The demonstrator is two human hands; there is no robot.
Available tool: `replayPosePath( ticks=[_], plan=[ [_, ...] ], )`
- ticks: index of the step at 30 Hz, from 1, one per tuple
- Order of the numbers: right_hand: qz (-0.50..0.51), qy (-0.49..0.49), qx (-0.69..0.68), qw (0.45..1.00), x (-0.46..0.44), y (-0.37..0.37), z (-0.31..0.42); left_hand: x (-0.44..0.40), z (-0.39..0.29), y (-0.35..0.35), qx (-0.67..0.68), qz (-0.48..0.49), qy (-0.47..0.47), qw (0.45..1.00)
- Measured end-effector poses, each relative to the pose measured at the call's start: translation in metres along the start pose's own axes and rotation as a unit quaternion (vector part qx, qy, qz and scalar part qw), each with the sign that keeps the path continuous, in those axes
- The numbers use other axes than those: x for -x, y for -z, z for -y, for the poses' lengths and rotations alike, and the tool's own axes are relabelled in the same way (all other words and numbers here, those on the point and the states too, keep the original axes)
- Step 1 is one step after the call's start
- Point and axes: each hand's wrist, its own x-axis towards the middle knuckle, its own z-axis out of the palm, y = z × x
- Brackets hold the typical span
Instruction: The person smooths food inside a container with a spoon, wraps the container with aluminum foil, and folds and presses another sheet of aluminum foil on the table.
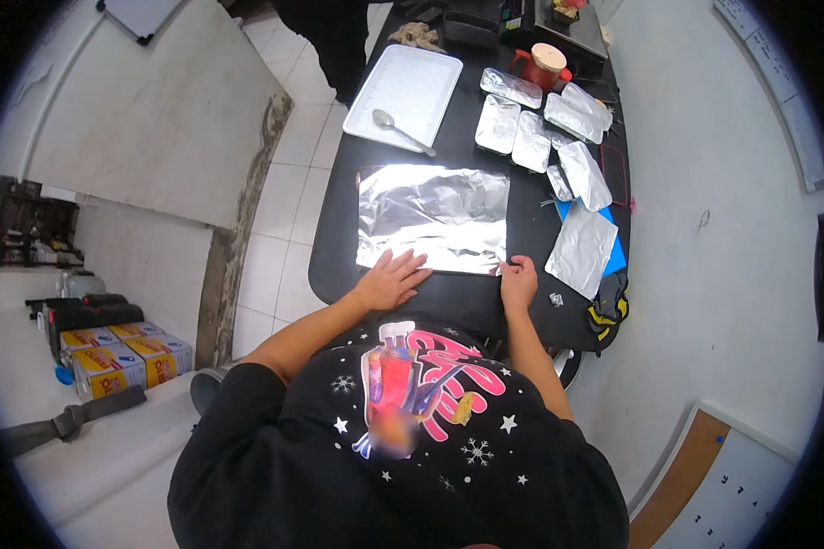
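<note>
A sheet of aluminium foil (433, 215) lies flat and slightly creased on the black table (339, 247) in front of me. My left hand (394, 280) rests on its near left edge with the fingers stretched out. At the near right corner, my right hand (519, 279) has its fingers bent and pinched on the foil's edge. Beyond the sheet, a metal spoon (403, 132) lies across the near edge of a white tray (405, 91).
Several foil-wrapped packs (531, 142) sit at the right, near a red jug (542, 68). Another foil piece (583, 245) lies over something blue (616, 261). A small crumpled foil bit (557, 299) is by my right hand. A person in dark clothes (325, 41) stands behind the tray.
</note>
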Motion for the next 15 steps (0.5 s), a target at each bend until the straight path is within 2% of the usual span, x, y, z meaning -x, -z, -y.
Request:
replayPosePath(
  ticks=[5, 11, 15],
  plan=[
    [0.004, -0.010, 0.004, 1.000, 0.0003, -0.0016, -0.0024, 0.0084, -0.0027, -0.0127, -0.043, 0.033, -0.007, 0.999],
    [-0.009, -0.006, 0.021, 1.000, 0.0007, -0.0010, 0.0041, 0.0074, -0.0035, -0.0069, -0.021, 0.081, 0.030, 0.996],
    [-0.014, -0.011, 0.023, 1.000, 0.0012, -0.0006, 0.0060, 0.0070, -0.0010, -0.0091, -0.014, 0.081, 0.037, 0.996]
  ],
)
